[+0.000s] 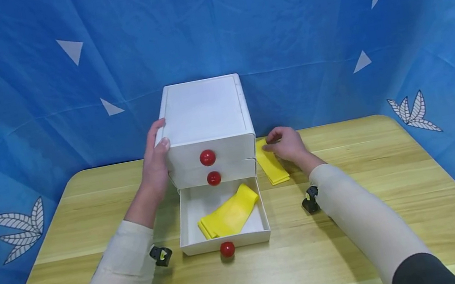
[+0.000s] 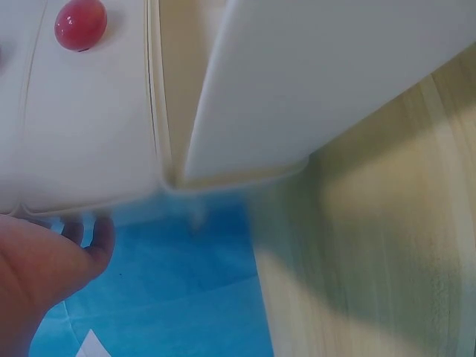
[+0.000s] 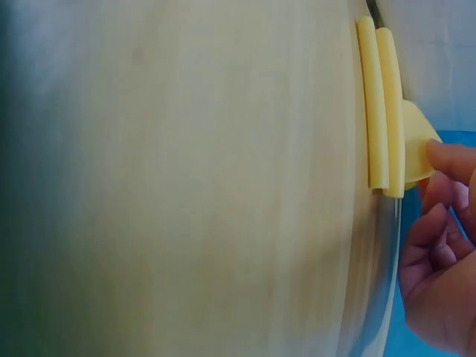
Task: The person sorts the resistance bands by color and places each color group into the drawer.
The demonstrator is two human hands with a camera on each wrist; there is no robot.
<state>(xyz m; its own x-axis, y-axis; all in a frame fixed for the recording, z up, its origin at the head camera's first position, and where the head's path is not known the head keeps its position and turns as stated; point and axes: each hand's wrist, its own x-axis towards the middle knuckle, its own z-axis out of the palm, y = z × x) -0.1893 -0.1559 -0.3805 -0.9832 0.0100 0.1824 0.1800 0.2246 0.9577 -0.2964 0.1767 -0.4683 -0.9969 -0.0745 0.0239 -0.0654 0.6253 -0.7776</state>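
Note:
A white drawer unit (image 1: 203, 110) with red ball knobs stands at the back of the table. My left hand (image 1: 156, 167) grips its upper left edge, fingertips over the top and thumb near the front corner; some of those fingers lie behind the side in the left wrist view. The bottom drawer (image 1: 190, 207) is pulled out, and one folded, smooth yellow band (image 1: 232, 214) lies in it. On the table right of the unit lies a second folded yellow band (image 1: 273, 168). My right hand (image 1: 287, 144) pinches that band's far end, which lifts and bends in the right wrist view.
The upper two drawers, with their red knobs (image 1: 208, 157), are closed. The wooden table (image 1: 360, 220) reaches back to a blue curtain (image 1: 305, 37) close behind the unit. A small black device (image 1: 162, 256) sits at the left wrist, another black device (image 1: 310, 200) at the right.

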